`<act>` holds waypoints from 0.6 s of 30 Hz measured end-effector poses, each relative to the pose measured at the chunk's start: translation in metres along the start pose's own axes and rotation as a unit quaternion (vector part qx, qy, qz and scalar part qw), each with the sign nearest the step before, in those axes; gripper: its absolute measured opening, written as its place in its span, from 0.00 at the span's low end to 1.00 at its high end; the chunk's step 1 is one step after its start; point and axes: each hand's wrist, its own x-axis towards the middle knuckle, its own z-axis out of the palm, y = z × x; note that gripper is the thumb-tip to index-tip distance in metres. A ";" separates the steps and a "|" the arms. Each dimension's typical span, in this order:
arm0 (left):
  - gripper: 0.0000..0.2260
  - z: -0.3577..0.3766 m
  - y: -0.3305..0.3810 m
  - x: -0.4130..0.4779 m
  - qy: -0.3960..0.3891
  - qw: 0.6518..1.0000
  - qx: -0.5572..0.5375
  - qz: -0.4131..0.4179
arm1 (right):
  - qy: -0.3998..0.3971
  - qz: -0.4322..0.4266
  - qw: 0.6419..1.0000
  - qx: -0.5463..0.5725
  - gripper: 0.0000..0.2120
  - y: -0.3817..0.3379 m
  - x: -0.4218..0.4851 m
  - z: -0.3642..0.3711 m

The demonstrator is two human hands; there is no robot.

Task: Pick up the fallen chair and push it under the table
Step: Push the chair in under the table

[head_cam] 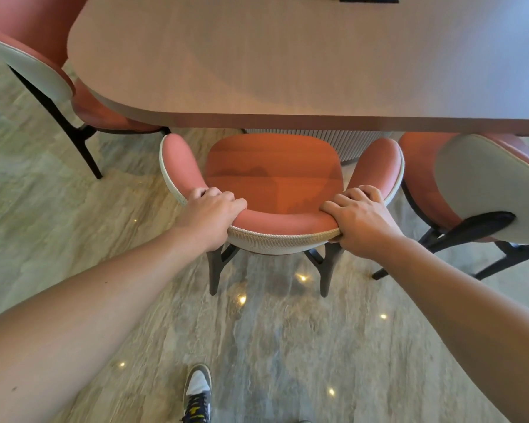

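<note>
Hands hold the chair [275, 175] by the top of its curved back. The left hand [209, 215] is clamped on the left part of the back rim, and the right hand [361, 218] is clamped on the right part. Each grip wraps over the rim, fingers [358, 193] on the soft pink inside and the rest of the hand on the pale outside. Holding both sides like this likely keeps the chair straight, so it does not turn when it is pushed.

The chair stands up on its legs, so the lifting part looks done. Its seat sits just past the two grips, between them, and points at the worktop [287, 71]. The front of the seat is right at the worktop edge, maybe a bit under it. Most of the seat is not yet under. So the push looks only partly done.

Other chairs stand off to both sides of the grips: one chair [28, 62] past the left grip, another chair [483, 184] close beside the right grip. A straight push should miss them both. A shoe [197, 392] is on the floor [74, 193], behind the grips.
</note>
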 end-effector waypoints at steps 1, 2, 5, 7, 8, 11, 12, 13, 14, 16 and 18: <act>0.24 0.003 0.000 -0.002 0.000 1.000 0.001 0.001 | 0.002 -0.001 1.000 -0.001 0.22 -0.002 -0.002 0.004; 0.24 0.005 -0.001 -0.003 0.001 1.000 0.002 -0.001 | 0.007 -0.002 1.000 -0.004 0.22 -0.004 -0.003 0.006; 0.24 0.010 -0.003 -0.006 0.002 1.000 0.003 -0.010 | 0.008 0.002 1.000 -0.003 0.22 -0.010 -0.003 0.009; 0.23 0.014 -0.003 -0.009 0.010 1.000 0.006 -0.016 | 0.009 0.002 1.000 -0.005 0.21 -0.013 -0.003 0.012; 0.23 0.017 -0.002 -0.010 0.010 1.000 0.007 -0.019 | 0.008 0.001 1.000 -0.006 0.21 -0.014 -0.005 0.014; 0.23 0.027 0.003 -0.016 0.009 1.000 0.008 -0.025 | -0.004 -0.005 1.000 -0.007 0.21 -0.015 -0.009 0.022; 0.24 0.030 0.007 -0.017 0.010 1.000 0.007 -0.027 | -0.006 -0.006 1.000 -0.010 0.21 -0.013 -0.010 0.024; 0.25 0.033 0.009 -0.015 0.010 0.999 0.004 -0.031 | -0.007 -0.005 1.000 -0.011 0.21 -0.012 -0.009 0.026; 0.26 0.035 0.009 -0.013 0.011 0.999 0.001 -0.034 | -0.008 -0.003 1.000 -0.011 0.20 -0.010 -0.007 0.027; 0.26 0.035 0.006 -0.003 0.021 0.999 -0.002 -0.032 | 0.001 0.000 1.000 -0.009 0.20 -0.006 0.002 0.028; 0.25 0.033 -0.002 0.007 0.018 0.999 -0.004 -0.030 | 0.003 -0.002 1.000 -0.007 0.20 -0.004 0.014 0.026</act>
